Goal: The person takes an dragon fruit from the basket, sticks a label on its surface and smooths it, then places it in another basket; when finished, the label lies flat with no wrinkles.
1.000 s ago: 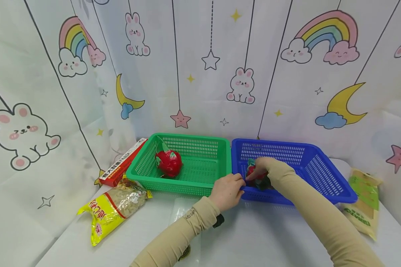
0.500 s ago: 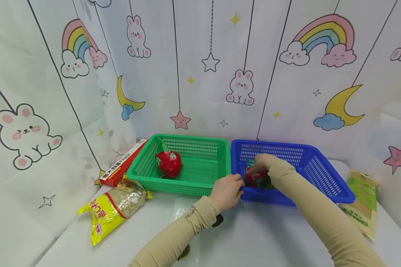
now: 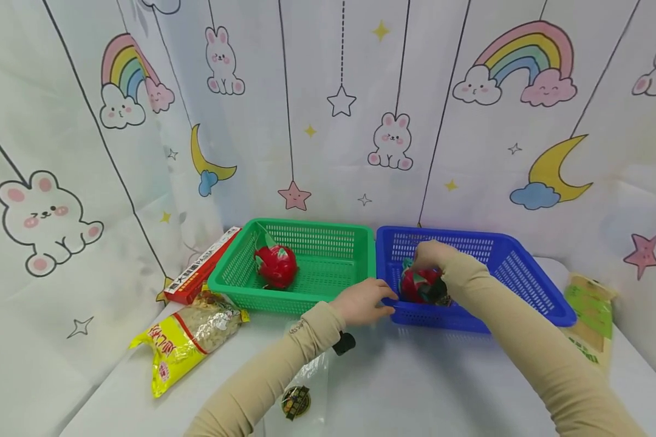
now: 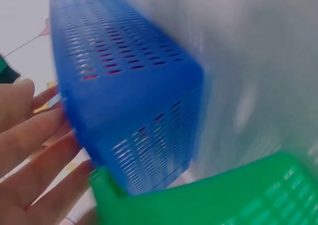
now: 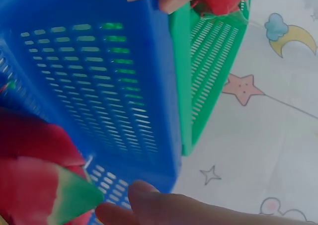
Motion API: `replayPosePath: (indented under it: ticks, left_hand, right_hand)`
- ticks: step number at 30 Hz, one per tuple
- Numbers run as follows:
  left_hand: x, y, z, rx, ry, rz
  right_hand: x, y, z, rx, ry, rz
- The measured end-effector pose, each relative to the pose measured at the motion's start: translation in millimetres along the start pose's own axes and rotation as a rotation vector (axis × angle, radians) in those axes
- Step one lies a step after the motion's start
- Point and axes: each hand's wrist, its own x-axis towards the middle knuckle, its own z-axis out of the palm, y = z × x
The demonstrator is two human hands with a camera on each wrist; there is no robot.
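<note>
Inside the blue basket (image 3: 503, 255), near its front left corner, lies a red dragon fruit (image 3: 412, 284) with green scale tips. My right hand (image 3: 436, 254) is just above it; in the right wrist view its fingers (image 5: 169, 205) extend beside the fruit (image 5: 35, 185) without curling round it. At the basket's left front corner is my left hand (image 3: 363, 301), thumb and fingers parted. The left wrist view has its fingers (image 4: 39, 155) fairly straight along the blue rim. Another red dragon fruit (image 3: 279, 266) lies in the green basket (image 3: 306, 300).
Left of the green basket are a red pasta box (image 3: 202, 267) and a yellow food bag (image 3: 188, 334). A green and tan packet (image 3: 593, 315) lies right of the blue basket. A clear plastic sheet (image 3: 308, 388) with a dark round label is in front. A printed curtain (image 3: 328, 152) hangs behind.
My right hand has risen slightly from the dragon fruit, and more of the fruit shows. My left hand has shifted a little left, its fingers straightening from their hold on the rim.
</note>
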Motion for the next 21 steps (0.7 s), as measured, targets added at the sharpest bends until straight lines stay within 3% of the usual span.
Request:
replayPosePath:
  ticks: [3, 10, 15, 21]
  left_hand:
    - [-1.2, -1.3, -12.3, -0.031, -0.031, -0.021]
    - [-8.9, -3.1, -37.8, -0.006, -0.006, -0.099]
    - [-19.2, -7.0, -44.2, 0.013, 0.023, -0.182]
    - [-30.5, -11.4, -47.4, 0.040, 0.051, -0.278]
  right_hand:
    - [-3.4, -0.8, -2.3, 0.012, -0.009, -0.010]
    - [-10.8, -5.0, -8.1, -0.004, -0.002, -0.063]
    - [-18.8, -14.7, -8.1, -0.060, 0.044, -0.107]
    - [-33.1, -21.5, 0.0, 0.001, 0.080, -0.124]
